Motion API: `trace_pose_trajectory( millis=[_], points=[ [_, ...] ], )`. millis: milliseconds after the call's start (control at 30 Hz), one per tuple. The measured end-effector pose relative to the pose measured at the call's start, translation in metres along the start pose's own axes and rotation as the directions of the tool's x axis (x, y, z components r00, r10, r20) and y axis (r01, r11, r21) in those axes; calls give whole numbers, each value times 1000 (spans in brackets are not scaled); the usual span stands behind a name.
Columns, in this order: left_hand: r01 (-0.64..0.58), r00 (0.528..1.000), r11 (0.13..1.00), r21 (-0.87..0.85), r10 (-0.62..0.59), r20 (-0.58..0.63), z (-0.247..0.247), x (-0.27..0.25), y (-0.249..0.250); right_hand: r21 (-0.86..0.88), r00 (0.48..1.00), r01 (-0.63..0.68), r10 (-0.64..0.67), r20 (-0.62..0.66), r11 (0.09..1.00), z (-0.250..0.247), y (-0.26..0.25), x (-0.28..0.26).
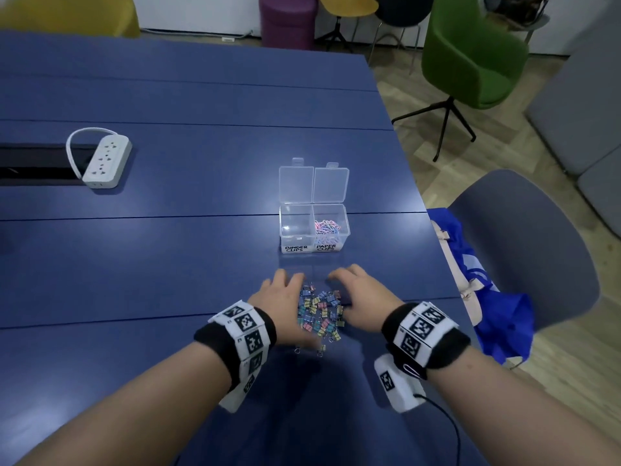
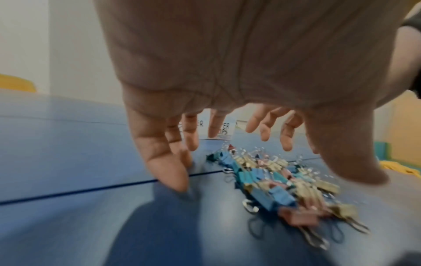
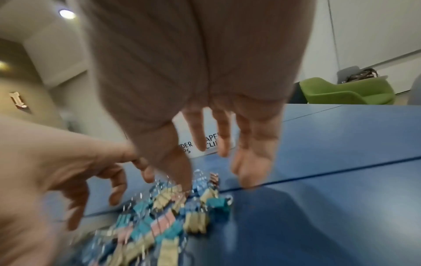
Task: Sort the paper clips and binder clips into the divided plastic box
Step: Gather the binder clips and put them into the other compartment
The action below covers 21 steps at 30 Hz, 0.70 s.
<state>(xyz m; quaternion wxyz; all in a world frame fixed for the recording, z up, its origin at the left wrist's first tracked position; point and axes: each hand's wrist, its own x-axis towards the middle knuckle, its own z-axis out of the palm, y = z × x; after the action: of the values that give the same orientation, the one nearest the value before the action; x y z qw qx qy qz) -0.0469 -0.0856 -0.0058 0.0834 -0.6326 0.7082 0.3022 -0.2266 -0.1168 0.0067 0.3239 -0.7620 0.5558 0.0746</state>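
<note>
A heap of small coloured binder clips (image 1: 320,311) lies on the blue table (image 1: 168,264) near its front, also seen as a blurred heap (image 2: 280,181) (image 3: 168,217). My left hand (image 1: 279,294) flanks the heap on its left and my right hand (image 1: 356,294) on its right, fingers spread and bent down towards the table, holding nothing. Beyond them stands the clear divided box (image 1: 314,227), both lids folded back. Its right cell, labelled PAPER CLIPS, holds pastel paper clips (image 1: 326,227). The left cell, labelled BINDER CLIPS, holds nothing.
A white power strip (image 1: 107,161) lies far left beside a dark cable slot. The table's right edge runs close to my right hand; a grey chair (image 1: 524,250) with a blue bag (image 1: 497,307) stands beyond it. Other chairs stand on the floor behind.
</note>
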Motion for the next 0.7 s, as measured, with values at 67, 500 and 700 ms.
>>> trace_pose_trajectory(
  millis=[67,500,700],
  points=[
    [28,998,998,62,-31,60,7,-4,6,-53,992,-71,76,100,996,4,0,-11],
    [19,996,972,-234,-40,-85,26,1,31,81,992,-117,121,-43,990,36,-24,-8],
    [-51,988,947,-316,1,-155,23,2,25,103,987,-155,158,-21,983,37,-24,-3]
  ],
)
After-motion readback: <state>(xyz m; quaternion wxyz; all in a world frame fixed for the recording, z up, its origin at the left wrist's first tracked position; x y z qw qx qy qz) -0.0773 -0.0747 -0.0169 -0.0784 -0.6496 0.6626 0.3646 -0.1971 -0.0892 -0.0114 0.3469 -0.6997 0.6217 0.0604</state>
